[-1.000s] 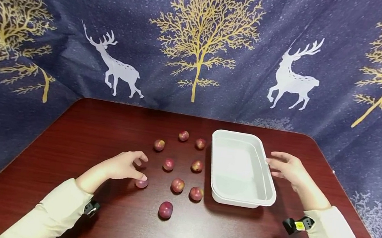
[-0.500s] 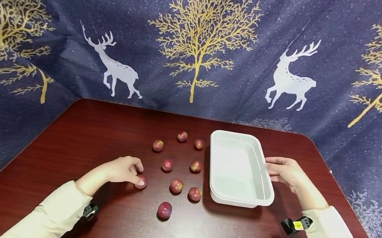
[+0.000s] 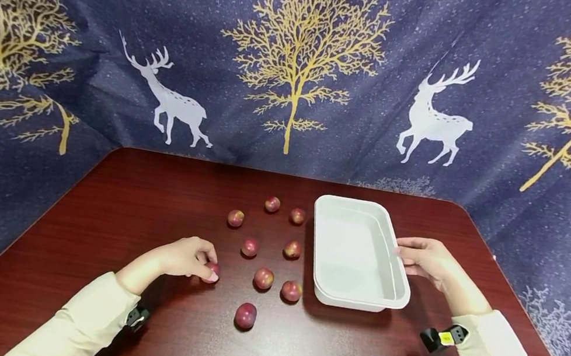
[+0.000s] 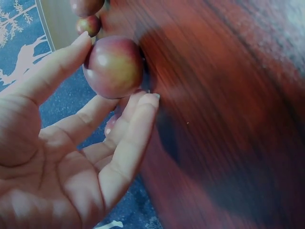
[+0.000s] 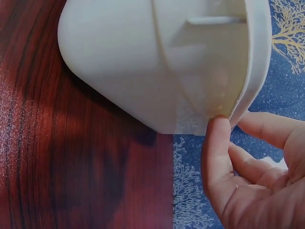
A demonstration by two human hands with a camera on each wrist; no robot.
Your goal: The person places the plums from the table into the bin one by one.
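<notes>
My left hand (image 3: 185, 257) pinches a red plum (image 4: 114, 67) with a yellowish patch between thumb and fingertips, low over the table at the left of the scattered fruit. In the head view the fingers partly cover this plum. At the right, my right hand (image 3: 426, 260) holds the long side rim of a white plastic tub (image 3: 322, 292). In the right wrist view the thumb and a fingertip (image 5: 219, 125) lie on either side of that rim. The tub stands upright on the table, its inside bare.
Several more plums lie loose between the left hand and the tub, the nearest to the front being a dark one (image 3: 245, 316). The dark red wooden table (image 3: 157, 187) ends at a blue cloth (image 3: 251, 109) printed with deer and trees.
My left thumb and fingers have closed around the plum. My right hand has moved in from beside the tub and taken hold of its rim. The other plums stay put.
</notes>
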